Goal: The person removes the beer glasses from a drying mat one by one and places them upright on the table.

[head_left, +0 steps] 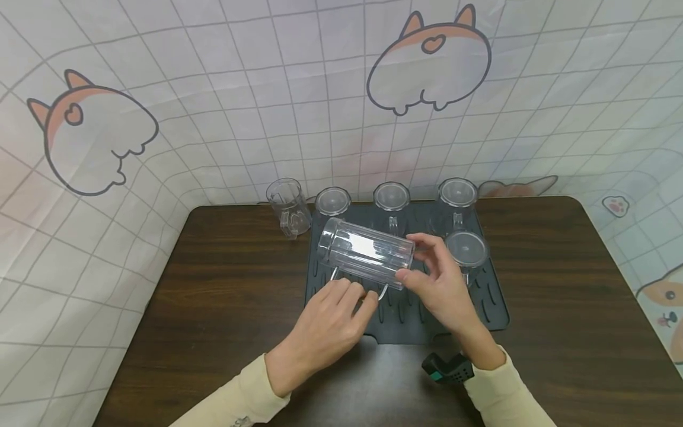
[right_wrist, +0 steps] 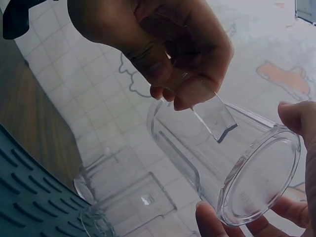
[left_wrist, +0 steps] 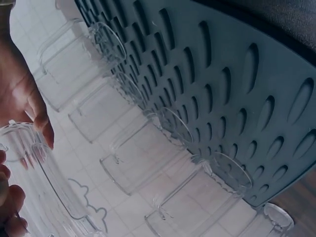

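Left hand is gripping the handle, mug stretching sideways beyond those fingers, right hand clasping its nearer end!

- The held mug is seen as clear and glossy; glass or plastic cannot be told apart.
- Along the far edge of the mat, clear, shiny mugs are shown.
- The mat is finished matt, textured with short relief marks.
- The table is surfaced in dark wood grain, faintly glossed at its near edge.
- Sleeves are made of matt cloth.
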The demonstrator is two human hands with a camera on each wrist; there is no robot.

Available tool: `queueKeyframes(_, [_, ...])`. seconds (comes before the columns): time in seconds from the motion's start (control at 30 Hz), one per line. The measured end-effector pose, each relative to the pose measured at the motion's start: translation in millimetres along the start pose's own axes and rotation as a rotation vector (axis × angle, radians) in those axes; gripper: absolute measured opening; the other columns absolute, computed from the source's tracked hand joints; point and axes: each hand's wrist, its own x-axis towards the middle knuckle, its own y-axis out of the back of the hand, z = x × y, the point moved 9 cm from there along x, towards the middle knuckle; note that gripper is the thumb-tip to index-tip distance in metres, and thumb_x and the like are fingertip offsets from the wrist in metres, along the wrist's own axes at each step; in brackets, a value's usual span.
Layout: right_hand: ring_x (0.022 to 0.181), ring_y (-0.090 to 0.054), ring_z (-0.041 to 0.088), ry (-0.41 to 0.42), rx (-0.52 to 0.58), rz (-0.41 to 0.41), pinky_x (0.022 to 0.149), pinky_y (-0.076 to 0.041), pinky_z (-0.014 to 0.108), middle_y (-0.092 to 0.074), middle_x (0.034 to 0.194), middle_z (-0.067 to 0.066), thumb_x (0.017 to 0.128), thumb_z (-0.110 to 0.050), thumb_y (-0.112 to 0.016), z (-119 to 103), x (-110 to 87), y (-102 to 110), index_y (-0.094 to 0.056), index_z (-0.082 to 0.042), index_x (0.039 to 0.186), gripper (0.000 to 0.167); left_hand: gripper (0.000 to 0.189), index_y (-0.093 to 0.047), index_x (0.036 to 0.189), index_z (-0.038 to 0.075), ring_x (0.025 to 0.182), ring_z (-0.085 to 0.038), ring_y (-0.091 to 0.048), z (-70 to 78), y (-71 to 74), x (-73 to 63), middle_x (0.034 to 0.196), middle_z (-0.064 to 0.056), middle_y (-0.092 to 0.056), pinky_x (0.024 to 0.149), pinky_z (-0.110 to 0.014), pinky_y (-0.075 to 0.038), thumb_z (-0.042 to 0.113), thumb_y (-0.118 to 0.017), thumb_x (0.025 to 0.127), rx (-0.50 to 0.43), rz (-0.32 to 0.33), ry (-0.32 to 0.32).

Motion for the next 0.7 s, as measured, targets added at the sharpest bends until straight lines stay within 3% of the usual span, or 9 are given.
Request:
queueKeyframes(0.5, [0.118, -0.059, 0.013, -0.012, -0.004, -0.004, 0.082, -0.061, 0.020, -0.047, 0.141, 0.016, 0.092, -0.004, -0.066, 8.5, 0.5, -1.2, -0.044, -0.001, 0.144, 0.056, 0.029, -0.069, 0.104, 0.010, 0.071, -0.016, -0.046, 4.8, 0.7, -2.9, 0.084, -0.001, -0.060, 0.066, -0.026, -0.043, 0.008, -0.040, 0.108, 0.010, -0.023, -0.002])
queueKeyframes(0.7, [0.116, -0.060, 0.014, 0.020, -0.009, -0.009, 0.084, -0.061, 0.020, -0.047, 0.141, 0.015, 0.092, -0.002, -0.066, 6.3, 1.6, -3.5, -0.045, -0.004, 0.145, 0.056, 0.031, -0.070, 0.105, 0.010, 0.072, -0.017, -0.047, 4.6, 1.1, -3.9, 0.086, -0.001, -0.062, 0.066, -0.026, -0.043, 0.008, -0.039, 0.108, 0.011, -0.035, 0.001])
